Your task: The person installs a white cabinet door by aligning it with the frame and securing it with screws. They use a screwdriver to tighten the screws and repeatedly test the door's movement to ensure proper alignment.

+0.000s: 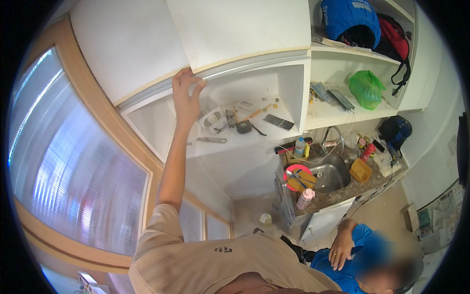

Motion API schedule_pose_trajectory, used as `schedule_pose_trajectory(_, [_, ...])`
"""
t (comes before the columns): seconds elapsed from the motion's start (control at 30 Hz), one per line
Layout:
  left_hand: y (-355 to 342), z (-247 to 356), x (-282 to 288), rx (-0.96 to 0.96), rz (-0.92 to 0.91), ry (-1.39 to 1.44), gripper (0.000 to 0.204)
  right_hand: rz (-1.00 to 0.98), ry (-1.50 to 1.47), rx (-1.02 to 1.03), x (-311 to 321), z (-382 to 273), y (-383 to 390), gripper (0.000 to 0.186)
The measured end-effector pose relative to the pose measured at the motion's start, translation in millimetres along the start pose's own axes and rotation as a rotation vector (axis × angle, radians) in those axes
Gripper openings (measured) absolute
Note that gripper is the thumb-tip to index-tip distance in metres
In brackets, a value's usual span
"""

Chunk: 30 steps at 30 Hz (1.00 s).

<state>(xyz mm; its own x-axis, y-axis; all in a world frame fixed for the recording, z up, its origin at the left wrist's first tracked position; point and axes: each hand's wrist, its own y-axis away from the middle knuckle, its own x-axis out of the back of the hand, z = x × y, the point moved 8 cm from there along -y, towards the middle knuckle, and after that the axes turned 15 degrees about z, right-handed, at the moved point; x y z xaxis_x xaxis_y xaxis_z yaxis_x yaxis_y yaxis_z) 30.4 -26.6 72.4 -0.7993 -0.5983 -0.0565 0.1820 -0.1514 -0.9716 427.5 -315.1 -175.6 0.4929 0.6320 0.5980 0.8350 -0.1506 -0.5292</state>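
Observation:
My left hand (187, 93) is raised at the upper left, its arm stretched up from my shoulder. Its bent fingers grip the lower edge of a white cabinet door (127, 44), close to where this door meets a second white door (240, 29). Just beneath the doors runs a metal rail (259, 62). Below my hand, the open shelf (245, 142) holds a black tape measure (244, 127), a dark flat strip (279, 121), glasses (231, 117) and a putty-knife-like tool (212, 140). My right hand is out of view.
A person in blue stands at the lower right, one hand (341, 249) on their sleeve. Beyond are a sink (338, 174) with a pink basin (292, 183), and shelves with a green bag (367, 89) and blue bag (350, 22). A wood-framed glass panel (78, 157) borders my left.

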Motion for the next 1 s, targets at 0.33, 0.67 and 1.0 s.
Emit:
schedule_pose_trajectory(0.33, [-2.8,-10.4,-1.1,0.518,0.038,0.389,0.029,0.499,-0.033,-1.334,-171.5,176.0,179.3,0.039])
schedule_pose_trajectory(0.67, [0.3,20.2,7.4,0.692,0.031,0.26,0.045,0.757,-0.128,-1.953,-373.2,212.9,312.2,0.038])
schedule_pose_trajectory(1.0, [8.9,70.9,22.0,0.628,0.07,0.316,0.03,0.913,-0.106,-2.021,-429.3,214.5,330.5,0.038])
